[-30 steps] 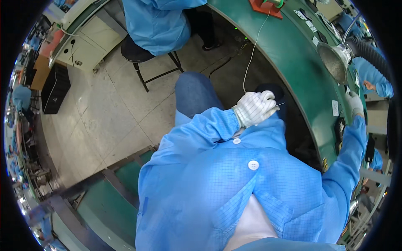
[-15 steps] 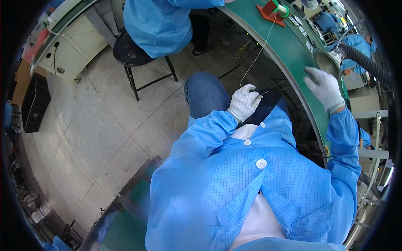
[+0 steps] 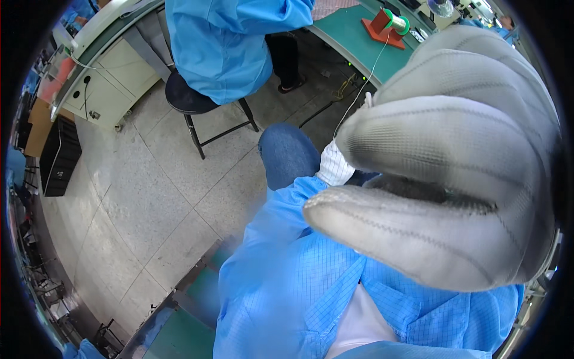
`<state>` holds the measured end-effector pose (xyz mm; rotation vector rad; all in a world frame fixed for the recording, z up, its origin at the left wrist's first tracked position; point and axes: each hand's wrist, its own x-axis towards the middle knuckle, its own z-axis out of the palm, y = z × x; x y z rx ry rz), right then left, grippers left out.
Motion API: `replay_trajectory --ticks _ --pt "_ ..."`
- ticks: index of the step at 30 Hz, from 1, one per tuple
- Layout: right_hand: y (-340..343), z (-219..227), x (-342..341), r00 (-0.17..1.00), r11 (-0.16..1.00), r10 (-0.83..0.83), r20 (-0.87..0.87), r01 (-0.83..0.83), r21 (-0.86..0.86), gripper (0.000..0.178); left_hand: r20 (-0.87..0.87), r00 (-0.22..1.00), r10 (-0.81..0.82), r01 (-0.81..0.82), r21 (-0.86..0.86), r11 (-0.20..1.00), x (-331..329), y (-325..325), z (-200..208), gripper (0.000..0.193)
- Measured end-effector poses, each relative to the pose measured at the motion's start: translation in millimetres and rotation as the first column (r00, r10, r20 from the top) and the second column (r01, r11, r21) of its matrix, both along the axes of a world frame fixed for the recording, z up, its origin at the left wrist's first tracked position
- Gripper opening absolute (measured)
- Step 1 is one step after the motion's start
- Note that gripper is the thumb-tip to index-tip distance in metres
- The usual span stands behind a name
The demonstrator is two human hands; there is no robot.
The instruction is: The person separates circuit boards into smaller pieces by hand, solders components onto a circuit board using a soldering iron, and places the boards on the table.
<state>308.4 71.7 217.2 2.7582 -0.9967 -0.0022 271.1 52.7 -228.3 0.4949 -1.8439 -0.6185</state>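
My right hand [image 3: 454, 149], in a white knitted glove, is raised very close to the camera and covers much of the right side. Its thumb stands apart from the curved fingers, and nothing shows in the gap. Lower and farther off is my left hand [image 3: 336, 164], also gloved, above my lap. Its fingers are partly hidden behind the right hand. A thin solder wire [image 3: 373, 70] runs down to the left hand from a green-rimmed spool [image 3: 397, 24] on a red stand [image 3: 378, 30]; the hand is closed on it.
The green workbench [image 3: 341, 30] curves along the right. Ahead, a person in a blue coat [image 3: 221, 54] sits on a black stool [image 3: 188, 99]. A white cabinet [image 3: 104, 90] and a black box [image 3: 60, 155] stand at the left. Cables [image 3: 344, 88] lie beneath the bench.
My right hand has risen from beside the metal funnel over the bench to close before the camera, hiding the funnel. My left hand stays low with the wire. The view has shifted slightly.
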Motion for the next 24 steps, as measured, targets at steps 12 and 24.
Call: replay_trajectory --ticks 12,24 --pt "-24.3 -3.6 -63.5 0.999 0.998 -0.027 0.045 0.029 -0.049 0.039 0.099 0.994 0.045 -0.049 0.033 0.998 -15.9 -15.1 18.3 0.016" --pt "-36.7 -161.2 -212.0 0.456 0.567 -0.804 0.382 0.782 0.26 0.049 0.211 0.977 -0.017 -0.094 0.504 0.859 -35.5 -18.1 18.0 0.014"
